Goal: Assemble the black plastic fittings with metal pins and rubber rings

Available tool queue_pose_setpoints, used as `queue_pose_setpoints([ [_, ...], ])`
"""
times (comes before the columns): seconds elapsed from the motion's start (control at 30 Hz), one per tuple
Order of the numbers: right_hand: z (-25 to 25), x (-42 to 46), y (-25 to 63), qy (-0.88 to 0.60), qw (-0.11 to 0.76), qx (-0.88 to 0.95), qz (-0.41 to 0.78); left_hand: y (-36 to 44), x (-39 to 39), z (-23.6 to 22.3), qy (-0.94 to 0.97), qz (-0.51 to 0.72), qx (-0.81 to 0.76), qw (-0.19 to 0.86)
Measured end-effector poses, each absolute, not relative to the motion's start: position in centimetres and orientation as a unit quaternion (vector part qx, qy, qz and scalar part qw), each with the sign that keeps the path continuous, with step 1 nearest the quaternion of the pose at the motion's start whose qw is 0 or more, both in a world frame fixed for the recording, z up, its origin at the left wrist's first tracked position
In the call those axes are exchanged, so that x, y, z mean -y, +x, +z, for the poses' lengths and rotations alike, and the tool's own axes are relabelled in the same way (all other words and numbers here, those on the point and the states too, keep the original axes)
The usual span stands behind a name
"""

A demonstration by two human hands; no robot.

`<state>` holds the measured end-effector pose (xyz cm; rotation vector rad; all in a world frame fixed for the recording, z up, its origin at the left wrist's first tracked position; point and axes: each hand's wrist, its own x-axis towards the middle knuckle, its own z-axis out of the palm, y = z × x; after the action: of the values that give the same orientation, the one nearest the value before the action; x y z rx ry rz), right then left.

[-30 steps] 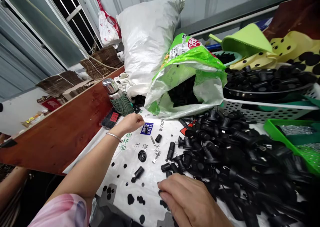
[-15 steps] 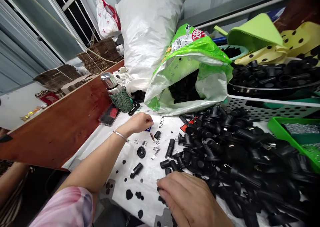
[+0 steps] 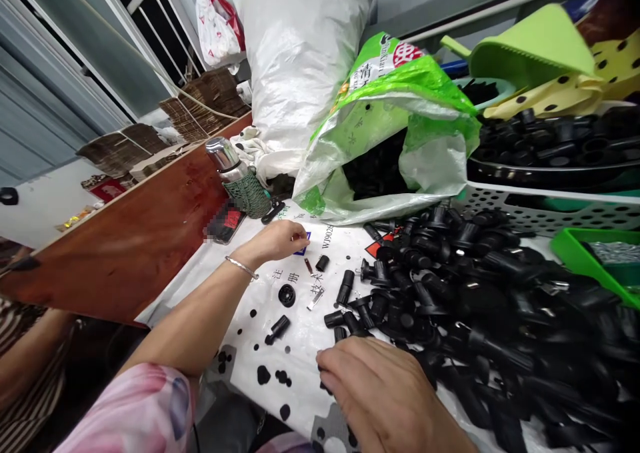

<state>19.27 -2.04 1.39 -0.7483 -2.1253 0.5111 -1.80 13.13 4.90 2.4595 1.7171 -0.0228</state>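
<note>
My left hand [image 3: 278, 240] reaches forward over the white printed sheet [image 3: 260, 293], fingers pinched together beside a small metal strip [image 3: 309, 265] and a short black plastic sleeve [image 3: 323, 263]. What the fingertips pinch is too small to make out. My right hand [image 3: 383, 393] rests knuckles-up at the near edge of a big heap of black plastic parts [image 3: 480, 306], fingers curled over a few of them. Loose black pieces [image 3: 287, 295] and another metal strip [image 3: 315, 299] lie between the two hands.
A green-and-white bag [image 3: 390, 126] lies open behind the heap. A steel flask in a green net [image 3: 237, 176] and a phone [image 3: 225, 221] sit at the sheet's far left. Baskets with black parts [image 3: 550, 200] and a green tray [image 3: 595, 260] stand right. Another person's arm [image 3: 30, 346] shows left.
My left hand has slid a little right toward the small metal strip and sleeve. The right hand stays at the heap's edge. The view shifted slightly.
</note>
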Motion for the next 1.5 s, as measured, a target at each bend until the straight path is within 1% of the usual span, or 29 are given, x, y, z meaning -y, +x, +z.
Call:
queue_pose_setpoints([
  [0.1,1.4,2.1,19.3,-0.292,0.414,0.844,0.177,-2.2,-13.0,4.9,0.811,-0.008,-0.581,0.072],
  [0.23,1.4,1.9,19.4,-0.279,0.408,0.849,0.186,-3.0,-12.5,5.2,0.804,-0.014,-0.59,0.075],
  [0.43,1.5,1.8,19.3,-0.282,0.404,0.849,0.193,-3.6,-9.1,5.8,0.795,-0.053,-0.598,0.089],
  [0.6,1.3,1.9,19.2,-0.287,0.405,0.847,0.192,-2.9,-5.6,4.1,0.767,-0.099,-0.63,0.068],
  [0.7,1.1,1.9,19.1,-0.296,0.405,0.844,0.19,-2.6,-4.8,3.1,0.757,-0.085,-0.645,0.053],
  [0.77,1.1,1.8,19.1,-0.302,0.407,0.84,0.194,-2.7,-4.7,3.0,0.756,-0.067,-0.648,0.062],
  [0.83,1.3,1.6,19.2,-0.302,0.414,0.833,0.208,-2.9,-4.6,3.2,0.758,-0.027,-0.643,0.105],
  [0.87,1.4,1.5,19.3,-0.303,0.422,0.826,0.218,-3.0,-4.5,3.4,0.756,0.009,-0.638,0.145],
  [0.93,1.6,1.4,19.6,-0.317,0.445,0.801,0.244,-3.1,-4.2,3.5,0.73,0.123,-0.614,0.275],
  [1.03,1.8,1.4,20.0,-0.377,0.481,0.732,0.303,-2.7,-3.3,2.9,0.608,0.311,-0.516,0.518],
  [1.07,1.9,1.5,20.1,-0.397,0.491,0.706,0.321,-2.4,-3.0,2.6,0.558,0.352,-0.477,0.58],
  [1.13,1.8,1.6,20.3,-0.425,0.509,0.665,0.344,-1.7,-2.2,1.9,0.476,0.395,-0.416,0.667],
  [1.2,1.8,1.7,20.3,-0.433,0.516,0.651,0.35,-1.0,-1.6,1.4,0.422,0.409,-0.376,0.717],
  [1.27,1.7,1.7,20.3,-0.43,0.516,0.656,0.345,-0.4,-1.2,1.1,0.393,0.412,-0.348,0.745],
  [1.5,1.8,1.3,20.2,-0.39,0.502,0.712,0.299,0.2,-0.7,1.0,0.385,0.406,-0.309,0.769],
])
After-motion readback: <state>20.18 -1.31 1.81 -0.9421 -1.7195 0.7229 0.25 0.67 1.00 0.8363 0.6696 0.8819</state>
